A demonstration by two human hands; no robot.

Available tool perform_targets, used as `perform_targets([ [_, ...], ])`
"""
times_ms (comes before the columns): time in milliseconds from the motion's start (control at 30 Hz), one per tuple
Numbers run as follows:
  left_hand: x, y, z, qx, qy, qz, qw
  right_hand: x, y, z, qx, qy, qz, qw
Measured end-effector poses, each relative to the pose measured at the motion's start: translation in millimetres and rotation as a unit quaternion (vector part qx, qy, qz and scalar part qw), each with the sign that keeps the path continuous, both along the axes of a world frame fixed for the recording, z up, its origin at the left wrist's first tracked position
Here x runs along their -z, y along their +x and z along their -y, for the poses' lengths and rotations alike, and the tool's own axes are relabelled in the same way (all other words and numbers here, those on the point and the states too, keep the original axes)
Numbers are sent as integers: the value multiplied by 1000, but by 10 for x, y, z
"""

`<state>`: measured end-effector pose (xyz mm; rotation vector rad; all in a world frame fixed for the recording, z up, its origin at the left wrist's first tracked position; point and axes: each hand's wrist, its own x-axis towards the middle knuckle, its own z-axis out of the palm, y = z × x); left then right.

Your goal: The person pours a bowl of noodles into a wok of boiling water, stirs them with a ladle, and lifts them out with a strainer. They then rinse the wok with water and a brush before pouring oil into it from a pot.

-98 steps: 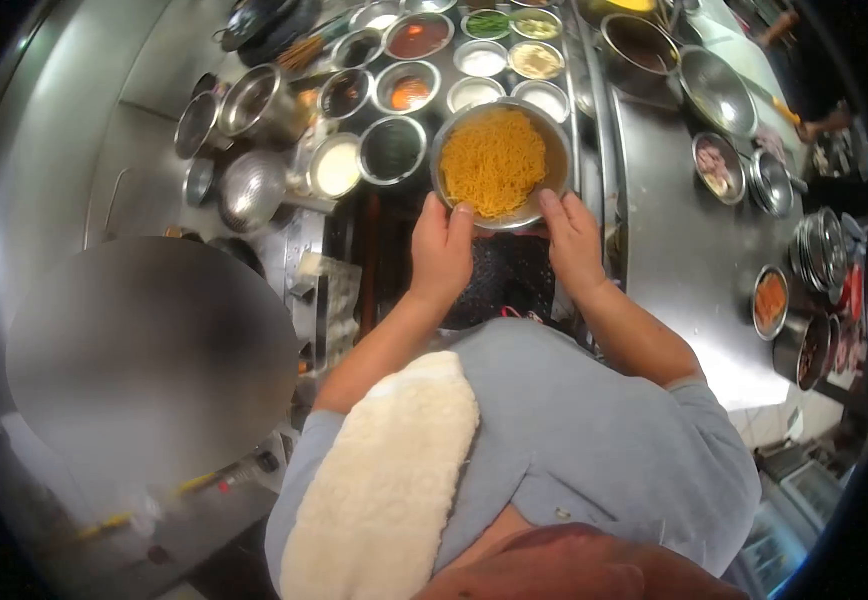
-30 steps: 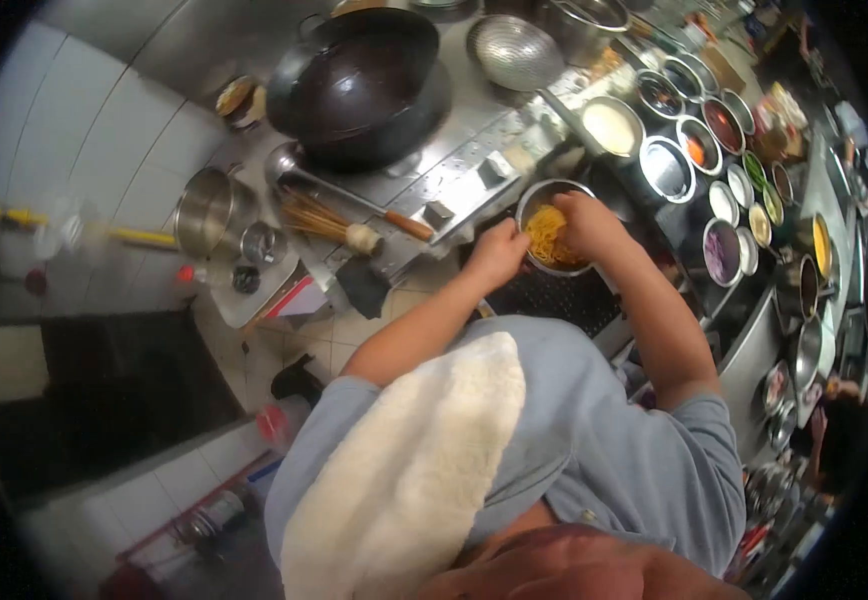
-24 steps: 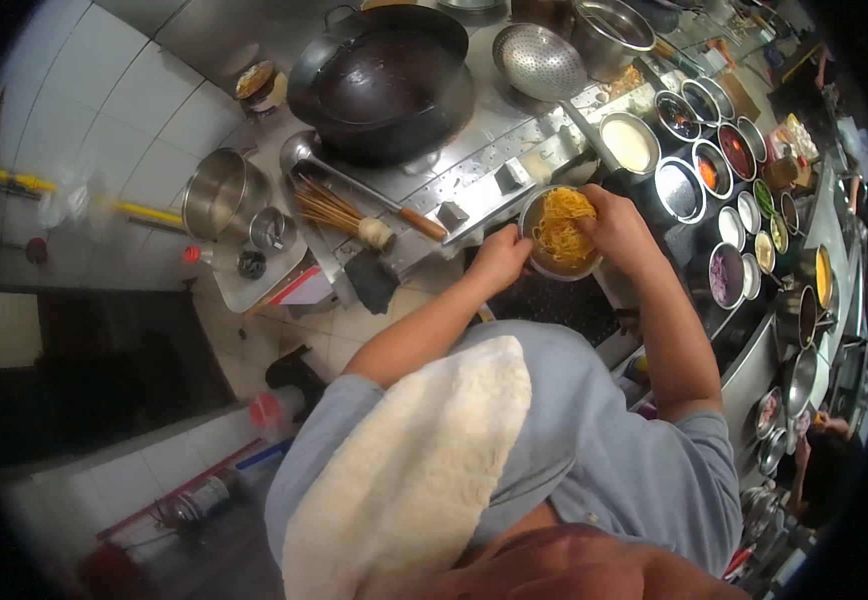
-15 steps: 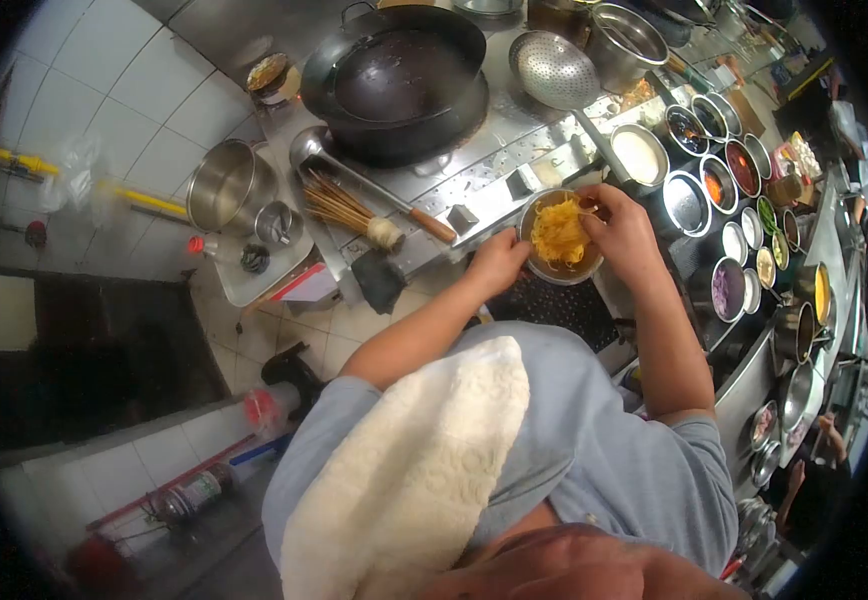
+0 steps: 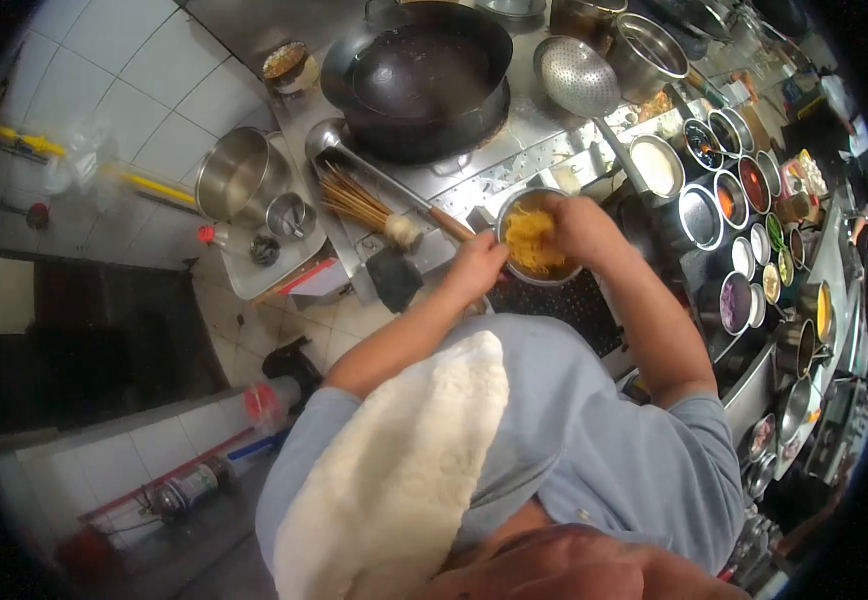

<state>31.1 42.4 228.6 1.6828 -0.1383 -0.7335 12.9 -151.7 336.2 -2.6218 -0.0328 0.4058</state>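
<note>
My left hand [image 5: 479,265] grips the rim of a small metal bowl [image 5: 550,280] from the left, closed on its edge. Inside the bowl lies a heap of yellow shreds [image 5: 528,240]. My right hand [image 5: 586,232] reaches in from the right with its fingers curled at the shreds; its fingertips are partly hidden. Just left of the bowl is the wooden handle of a ladle [image 5: 451,224]. A bamboo wok brush [image 5: 364,205] rests beside that ladle, and a dark cloth [image 5: 394,280] hangs near my left forearm.
A large black wok [image 5: 434,75] sits on the stove ahead. A perforated strainer [image 5: 576,78] lies to its right. Several seasoning containers [image 5: 701,217] line the right side. At left, a tray [image 5: 254,275] carries a metal pot [image 5: 239,178] and a bottle.
The view has shifted, so the stove and containers appear further right. Both hands and the bowl have moved left, closer to the ladle handle. My right hand has gone deeper into the bowl.
</note>
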Motion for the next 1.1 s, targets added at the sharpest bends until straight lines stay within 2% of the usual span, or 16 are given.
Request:
perform_targets([
  [33,155,74,-37,-5,-11,-11,1000,-145,24,-32,35,47,11,998],
  [133,-55,175,-87,-56,-24,35,998,-197,203,50,47,118,66,990],
  [200,-38,291,-94,-90,-58,8,994,-389,285,39,30,137,129,982],
  [267,-62,432,-97,-84,-49,16,995,-524,392,78,40,129,113,984],
  [333,-168,509,-72,-104,-51,15,993,-557,597,146,-37,67,157,985],
  [400,-204,620,-30,-129,-53,22,990,-313,810,192,-122,27,135,983],
  [467,-263,726,43,-136,-66,53,987,4,972,183,-279,-49,230,931],
  [533,-363,776,134,-174,-107,31,978,60,1220,87,-296,-48,201,933],
  [600,-341,877,175,-200,-71,21,977,62,1457,58,-197,-75,80,974],
  [667,-376,979,231,-235,-69,22,969,-14,1715,91,-212,-78,82,971],
  [733,-347,1087,236,-270,-91,12,958,-206,1908,114,-156,3,34,987],
  [800,-407,1141,270,-290,-94,17,952,-465,1962,161,-142,69,54,986],
  [900,-527,1220,363,-311,-118,36,942,-441,2127,260,-236,115,129,956],
  [967,-593,1268,427,-324,-127,35,937,-224,2191,245,-345,-41,229,909],
  [1000,-549,1300,434,-326,-124,35,936,-102,2253,226,-347,-38,229,909],
  [1100,-459,1430,434,-320,-148,13,936,-61,2441,180,-347,-86,101,928],
])
